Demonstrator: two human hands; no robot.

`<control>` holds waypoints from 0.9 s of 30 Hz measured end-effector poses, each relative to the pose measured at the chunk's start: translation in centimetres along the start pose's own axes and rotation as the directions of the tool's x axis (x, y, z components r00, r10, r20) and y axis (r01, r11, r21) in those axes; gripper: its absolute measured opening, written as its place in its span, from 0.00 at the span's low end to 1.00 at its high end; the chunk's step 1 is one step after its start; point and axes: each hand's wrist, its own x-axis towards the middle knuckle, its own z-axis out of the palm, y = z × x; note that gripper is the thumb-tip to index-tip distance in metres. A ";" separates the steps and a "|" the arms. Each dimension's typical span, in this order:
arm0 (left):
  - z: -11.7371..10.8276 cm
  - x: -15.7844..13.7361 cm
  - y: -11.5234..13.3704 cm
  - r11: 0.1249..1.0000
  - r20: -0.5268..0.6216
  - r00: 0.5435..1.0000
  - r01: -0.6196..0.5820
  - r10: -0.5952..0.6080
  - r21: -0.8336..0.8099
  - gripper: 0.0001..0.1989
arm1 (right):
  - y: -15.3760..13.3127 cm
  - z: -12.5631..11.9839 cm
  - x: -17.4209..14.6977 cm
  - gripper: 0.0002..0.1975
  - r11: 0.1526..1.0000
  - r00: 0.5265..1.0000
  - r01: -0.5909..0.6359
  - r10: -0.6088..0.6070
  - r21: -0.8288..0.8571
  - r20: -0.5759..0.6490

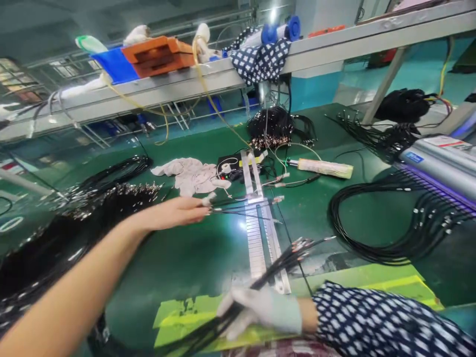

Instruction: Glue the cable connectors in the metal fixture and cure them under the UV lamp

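Observation:
My left hand (pixel 188 212), bare but for white covers on the fingertips, is closed on a few thin black cables (pixel 238 213). Their ends reach across a slotted metal fixture (pixel 256 243) at the middle of the bench. Lower down, my right hand (pixel 260 308), in a white glove, wraps round a bundle of black cables (pixel 280 260). The bundle slants up to the right, its bare tips just right of the fixture. Motion blurs the gloved fingers a little. Behind the fixture sits a small black box (pixel 232 166) with a red light.
Heaped black cables (pixel 126 208) lie left, and coiled ones (pixel 338 223) lie right beside a silver machine (pixel 442 163). A white cloth (pixel 189 173), a wrapped-handle tool (pixel 323 167) and another cable bundle (pixel 269 126) are farther back. Yellow-green tape (pixel 386 280) covers the front. A shelf rail (pixel 323 52) crosses above.

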 end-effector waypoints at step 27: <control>15.1 5.9 1.4 0.985 0.574 0.816 -0.145 0.067 0.090 0.18 | -4.0 -3.4 -5.8 0.05 -0.275 0.914 0.300 -0.191 -0.914 0.357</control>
